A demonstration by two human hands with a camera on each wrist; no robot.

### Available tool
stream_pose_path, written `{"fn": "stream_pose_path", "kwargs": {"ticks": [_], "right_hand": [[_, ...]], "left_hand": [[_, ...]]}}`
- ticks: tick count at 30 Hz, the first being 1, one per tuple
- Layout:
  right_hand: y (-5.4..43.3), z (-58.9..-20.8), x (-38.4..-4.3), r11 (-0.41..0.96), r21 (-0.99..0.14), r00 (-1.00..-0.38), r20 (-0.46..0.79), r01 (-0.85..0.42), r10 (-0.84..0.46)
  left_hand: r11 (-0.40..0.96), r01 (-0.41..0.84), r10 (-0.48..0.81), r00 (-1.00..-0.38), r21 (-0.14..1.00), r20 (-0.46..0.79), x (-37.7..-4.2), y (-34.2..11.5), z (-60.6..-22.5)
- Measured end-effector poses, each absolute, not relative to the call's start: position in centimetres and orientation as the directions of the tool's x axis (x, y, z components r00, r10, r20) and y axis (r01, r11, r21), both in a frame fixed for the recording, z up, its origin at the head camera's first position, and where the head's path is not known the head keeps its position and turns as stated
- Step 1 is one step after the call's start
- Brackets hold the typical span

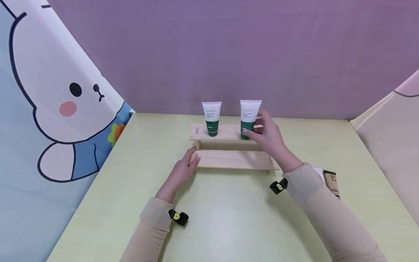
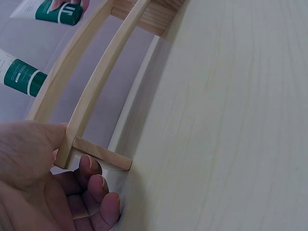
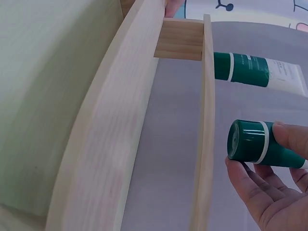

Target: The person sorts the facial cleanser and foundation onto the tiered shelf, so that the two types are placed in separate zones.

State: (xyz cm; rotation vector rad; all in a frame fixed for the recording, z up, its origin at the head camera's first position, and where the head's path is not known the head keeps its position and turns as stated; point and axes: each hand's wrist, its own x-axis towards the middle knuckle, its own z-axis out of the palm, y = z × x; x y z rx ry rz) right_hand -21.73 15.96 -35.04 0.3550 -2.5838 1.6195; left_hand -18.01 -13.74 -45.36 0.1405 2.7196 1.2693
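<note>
A two-tier wooden shelf (image 1: pixel 234 159) stands on the table. On its upper tier, to the left, a white and green squeeze tube (image 1: pixel 212 118) stands on its cap. My right hand (image 1: pixel 269 134) pinches a second, matching tube (image 1: pixel 250 111) by its green lower part, over the upper tier's right part. In the right wrist view, a small gap shows between this tube's green cap (image 3: pixel 246 140) and the upper board (image 3: pixel 204 125). My left hand (image 1: pixel 184 168) grips the left end of the lower tier, thumb on top and fingers curled beneath, as the left wrist view shows (image 2: pixel 48 178).
Behind my right sleeve, on the table (image 1: pixel 222 218), lies a brown packet (image 1: pixel 332 183) with something white beside it, partly hidden. A purple cloth (image 1: pixel 229 54) hangs at the back, and a cloth with a cartoon animal (image 1: pixel 65 91) borders the left side.
</note>
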Motion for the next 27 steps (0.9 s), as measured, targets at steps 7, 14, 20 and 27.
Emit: {"fn": "stream_pose_path", "kwargs": {"ticks": [7,14,20,27], "right_hand": [[14.2,-35.3,-22.9,0.444,-0.859,-0.966,0.204,-0.255,-0.16],[13.5,-35.8,-23.7,0.46,-0.855,-0.969,0.183,-0.24,-0.165],[13.6,-36.2,-23.9,0.479,-0.847,-0.97,0.159,-0.231,-0.186],[14.7,-36.4,-23.0,0.457,-0.855,-0.966,0.176,-0.245,-0.188]], "left_hand": [[0.643,0.036,0.146,-0.986,0.765,-0.075,-17.9,-13.7,-45.4],[0.642,0.043,0.151,-0.986,0.765,-0.072,-17.9,-13.7,-45.4],[0.638,0.039,0.143,-0.987,0.769,-0.068,-17.8,-13.7,-45.3],[0.649,0.033,0.14,-0.987,0.76,-0.077,-18.0,-13.7,-45.4]]}}
